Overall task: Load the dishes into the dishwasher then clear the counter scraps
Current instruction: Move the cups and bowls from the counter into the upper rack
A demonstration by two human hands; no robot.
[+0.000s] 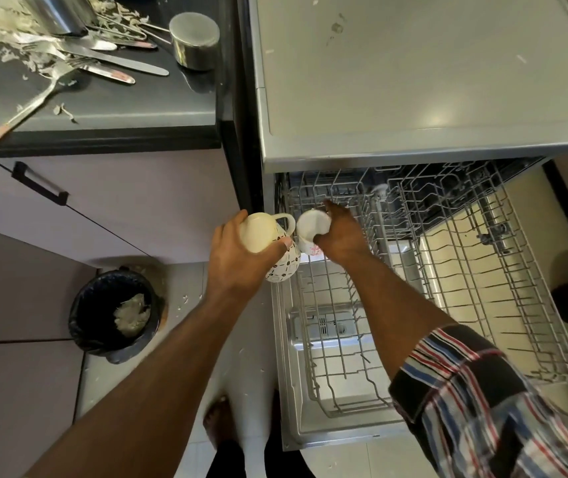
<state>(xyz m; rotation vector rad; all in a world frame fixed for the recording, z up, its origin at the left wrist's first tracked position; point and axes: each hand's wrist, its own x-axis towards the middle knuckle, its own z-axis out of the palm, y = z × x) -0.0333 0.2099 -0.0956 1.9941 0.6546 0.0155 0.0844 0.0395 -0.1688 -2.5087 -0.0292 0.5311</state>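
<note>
Two mugs are in view: a cream mug [268,236] with a dark pattern and a white mug [311,227] with red marks. Two hands hold them, the left hand [237,260] and the right hand [342,232], one mug each. One wire rack [448,270] is pulled out. One black bin [115,312] stands on the floor. On the counter [120,108] stand two steel vessels [194,44], plus roughly five pieces of cutlery [103,60], tangled among scraps and hard to count.
</note>
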